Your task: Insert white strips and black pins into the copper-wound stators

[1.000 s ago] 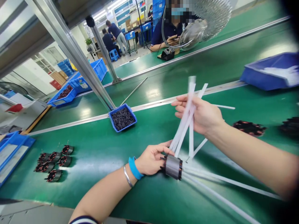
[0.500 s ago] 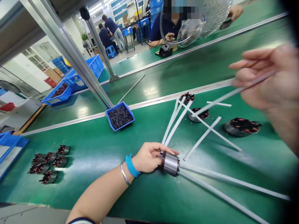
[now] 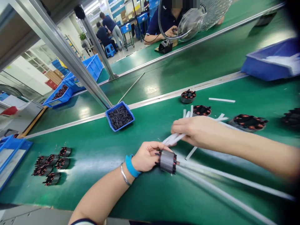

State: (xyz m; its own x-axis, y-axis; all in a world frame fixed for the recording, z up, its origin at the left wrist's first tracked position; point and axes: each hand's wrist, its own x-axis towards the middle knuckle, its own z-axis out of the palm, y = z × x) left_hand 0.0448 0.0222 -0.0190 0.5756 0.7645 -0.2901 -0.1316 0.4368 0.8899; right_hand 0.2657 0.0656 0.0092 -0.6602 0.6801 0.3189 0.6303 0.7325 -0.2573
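Observation:
My left hand [image 3: 147, 155], with a blue wristband and a metal bangle, grips a small grey stator core [image 3: 167, 161] lying on its side on the green belt [image 3: 98, 147]. Long white strips [image 3: 225, 184] stick out of the core to the right. My right hand [image 3: 195, 131] is closed round a bundle of white strips [image 3: 174, 138] just above the core. More strips lie beneath that hand on the belt.
A small blue tray of dark pins [image 3: 119, 116] sits behind my left hand. Several wound stators [image 3: 50, 162] are grouped at left; others [image 3: 248, 122] lie at right. A blue bin [image 3: 269, 64] stands far right. A person sits across the line by a fan [image 3: 201, 15].
My right hand swung up and right with one strip, then came back down and closed on the bundle of strips by the core. My left hand stayed on the core.

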